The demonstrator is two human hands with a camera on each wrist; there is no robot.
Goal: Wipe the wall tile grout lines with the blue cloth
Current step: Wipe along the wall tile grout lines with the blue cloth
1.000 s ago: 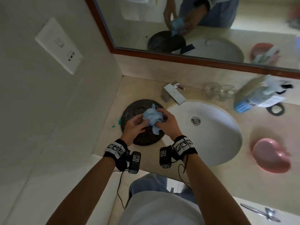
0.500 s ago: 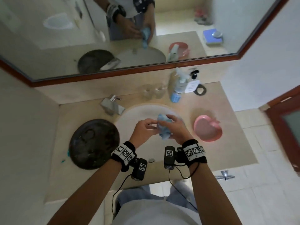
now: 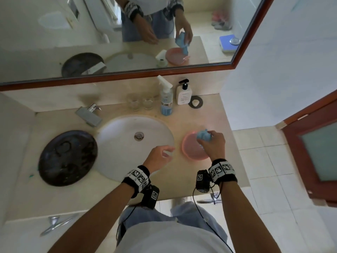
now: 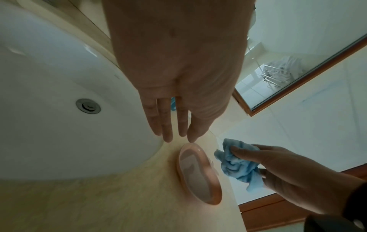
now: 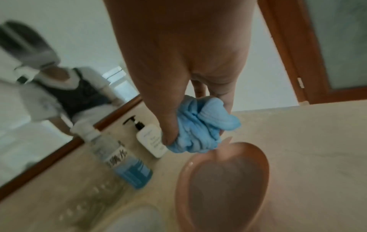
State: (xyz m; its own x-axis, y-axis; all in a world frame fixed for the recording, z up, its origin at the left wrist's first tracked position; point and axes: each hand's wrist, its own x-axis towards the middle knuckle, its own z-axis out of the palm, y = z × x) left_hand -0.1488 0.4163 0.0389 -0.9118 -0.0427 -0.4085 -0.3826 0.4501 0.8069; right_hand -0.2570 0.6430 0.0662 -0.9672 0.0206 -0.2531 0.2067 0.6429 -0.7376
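Note:
My right hand [image 3: 209, 141] grips the crumpled blue cloth [image 3: 203, 136] just above the far rim of a pink heart-shaped dish [image 3: 189, 152] on the counter. In the right wrist view the blue cloth [image 5: 198, 125] bulges out between thumb and fingers over the pink dish [image 5: 224, 185]. My left hand [image 3: 164, 152] hovers empty with straight, relaxed fingers [image 4: 168, 122] over the right edge of the white sink [image 3: 127, 143]. The left wrist view shows the cloth [image 4: 238, 164] in the right hand [image 4: 258, 160] beside the dish [image 4: 198, 174]. White wall tiles [image 3: 282, 61] stand to the right of the mirror.
Behind the sink are a faucet [image 3: 89, 115], two glasses [image 3: 140, 103], a blue spray bottle [image 3: 166, 99] and a white pump bottle [image 3: 184, 94]. A dark round tray [image 3: 67, 157] lies left of the sink. A brown door [image 3: 313, 147] is on the right.
The left hand has let go of the cloth. The right hand carried the cloth rightwards from over the sink to above the pink dish. The view has swung right.

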